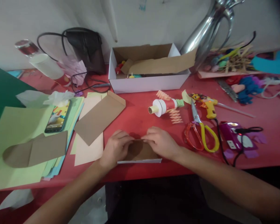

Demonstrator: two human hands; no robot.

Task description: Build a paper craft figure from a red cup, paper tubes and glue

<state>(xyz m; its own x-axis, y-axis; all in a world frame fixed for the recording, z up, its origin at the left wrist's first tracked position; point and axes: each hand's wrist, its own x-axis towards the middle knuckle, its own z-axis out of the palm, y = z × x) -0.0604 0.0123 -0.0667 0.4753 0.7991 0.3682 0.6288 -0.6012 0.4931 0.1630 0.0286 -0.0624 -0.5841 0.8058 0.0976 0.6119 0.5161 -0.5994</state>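
Note:
A piece of brown cardboard [142, 151] with a white edge along its near side lies at the front of the red table. My left hand [116, 147] is closed on its far left part, fingers curled over the edge. On the far right part, my right hand [162, 143] pinches the same edge, its fingertips near those of the left. Beyond the hands rests a paper figure [163, 106] with a white and red roll body and pleated paper strips. Scissors [196, 124] with red and yellow handles lie to its right.
A white cardboard box [149, 84] stands at the back, holding cardboard and small coloured pieces. Paper sheets, a phone [58, 116] and cut cardboard [100, 118] lie left. A yellow glue gun [210, 107], its cord and a purple power strip [238, 138] lie right; a metal jug [207, 31] stands behind.

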